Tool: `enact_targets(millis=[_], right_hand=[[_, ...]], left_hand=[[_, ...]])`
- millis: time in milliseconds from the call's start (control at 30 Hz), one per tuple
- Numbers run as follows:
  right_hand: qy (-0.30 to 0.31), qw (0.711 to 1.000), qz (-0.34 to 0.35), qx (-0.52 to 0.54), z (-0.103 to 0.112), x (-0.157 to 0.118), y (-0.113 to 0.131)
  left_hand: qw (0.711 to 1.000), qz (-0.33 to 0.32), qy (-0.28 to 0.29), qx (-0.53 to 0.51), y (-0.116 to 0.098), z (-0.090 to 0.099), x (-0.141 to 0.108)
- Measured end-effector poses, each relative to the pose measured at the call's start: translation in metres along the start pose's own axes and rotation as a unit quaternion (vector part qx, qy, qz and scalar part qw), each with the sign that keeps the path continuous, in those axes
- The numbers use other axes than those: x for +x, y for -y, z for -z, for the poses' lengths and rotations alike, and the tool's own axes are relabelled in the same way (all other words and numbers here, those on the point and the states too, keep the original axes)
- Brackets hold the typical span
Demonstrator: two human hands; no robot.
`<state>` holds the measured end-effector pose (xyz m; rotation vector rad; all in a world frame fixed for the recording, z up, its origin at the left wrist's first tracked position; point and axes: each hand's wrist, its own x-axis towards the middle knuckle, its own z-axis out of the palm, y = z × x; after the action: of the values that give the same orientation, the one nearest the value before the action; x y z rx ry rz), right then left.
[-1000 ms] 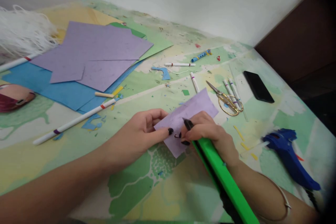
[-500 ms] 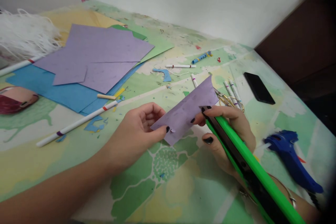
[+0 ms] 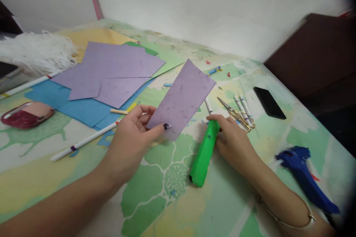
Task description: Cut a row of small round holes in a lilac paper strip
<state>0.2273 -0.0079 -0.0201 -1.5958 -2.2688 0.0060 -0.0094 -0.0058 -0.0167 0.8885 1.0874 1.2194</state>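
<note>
My left hand [image 3: 136, 133] pinches the lower left corner of a small purple paper rectangle [image 3: 185, 96] between thumb and fingers, holding it tilted above the table. A small whitish nick shows in the paper beside the thumb. To the right, my right hand [image 3: 232, 137] is closed around a green box cutter [image 3: 204, 155]. Its rounded back end points down towards me, while the fingers hide its front end. The cutter and the paper are apart. Gold-handled scissors [image 3: 239, 114] lie just beyond my right hand, next to several white sticks [image 3: 241, 105].
Purple sheets [image 3: 119, 59] overlap blue paper [image 3: 69, 103] at the left. A long white stick [image 3: 89, 140] and a pink-and-maroon case [image 3: 27, 114] lie nearer. White stringy material [image 3: 39, 52] is at the far left. On the right are a black phone [image 3: 269, 102] and a blue glue gun [image 3: 306, 177].
My right hand has drawn away from the paper and turned the cutter, so its back end points down nearer the middle. The paper has swung more upright in my left hand. The view has shifted slightly.
</note>
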Motion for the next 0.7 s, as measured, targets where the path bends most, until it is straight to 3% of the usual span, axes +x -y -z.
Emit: enact_targets(millis=[200,300,400,533,700], right_hand=[[0.01,0.993,-0.019,0.117,0.006,0.001,-0.002],[-0.048,0.995,-0.068,0.051,0.016,0.007,-0.024],[-0.005,0.984,-0.161,-0.073,0.023,0.013,-0.052],[0.027,0.978,-0.192,-0.082,0.024,0.014,-0.076],[0.043,0.965,-0.248,-0.069,0.026,0.01,-0.086]], left_hand=[[0.999,0.018,-0.007,-0.038,-0.005,-0.002,0.001],[0.999,0.03,-0.004,-0.03,-0.007,-0.001,-0.001],[1.0,0.03,0.008,-0.007,-0.008,0.001,-0.004],[0.999,0.015,0.026,0.023,-0.009,0.003,-0.006],[0.999,0.009,0.034,0.007,-0.009,0.002,-0.006]])
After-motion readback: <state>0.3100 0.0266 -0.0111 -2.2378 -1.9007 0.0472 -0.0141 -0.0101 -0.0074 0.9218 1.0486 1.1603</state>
